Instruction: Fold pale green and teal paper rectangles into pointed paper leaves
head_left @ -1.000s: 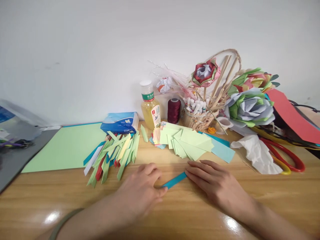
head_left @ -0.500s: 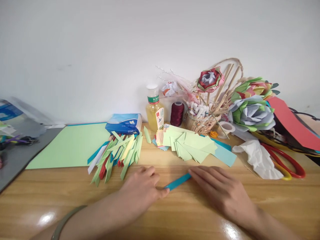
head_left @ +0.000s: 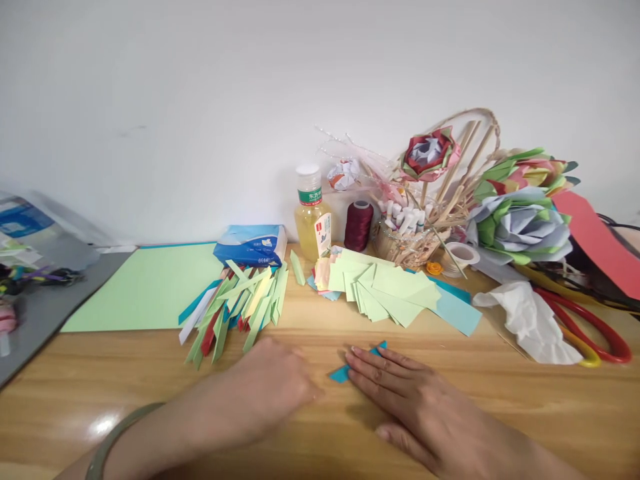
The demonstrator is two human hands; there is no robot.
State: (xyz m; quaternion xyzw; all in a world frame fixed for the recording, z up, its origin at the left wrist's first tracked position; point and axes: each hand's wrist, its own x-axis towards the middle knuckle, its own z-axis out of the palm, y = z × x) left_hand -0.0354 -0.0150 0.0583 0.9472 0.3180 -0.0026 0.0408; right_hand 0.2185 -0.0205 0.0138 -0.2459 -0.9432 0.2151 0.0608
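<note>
A narrow folded strip of blue paper (head_left: 340,375) lies on the wooden table in front of me, its two ends showing. My right hand (head_left: 410,407) rests flat across the strip's middle, fingers stretched out and thumb apart. Just left of the strip is my left hand (head_left: 273,380), blurred and apart from the paper, its fingertips mostly hidden behind the back of the hand. Beyond it sits a pile of folded paper strips (head_left: 235,313), mostly green with some red, blue and white. Light green paper squares (head_left: 395,290) are fanned out past my right hand.
Along the wall stand a tissue pack (head_left: 250,245), a bottle of yellow liquid (head_left: 310,220), a dark red thread spool (head_left: 359,225) and a basket (head_left: 405,243) with paper flowers. A crumpled tissue (head_left: 530,323) and red-handled scissors (head_left: 613,347) lie right; a green sheet (head_left: 145,290) lies left.
My right hand has slid left over the blue strip and now covers its middle. My left hand has come off the strip's near end and moved slightly left.
</note>
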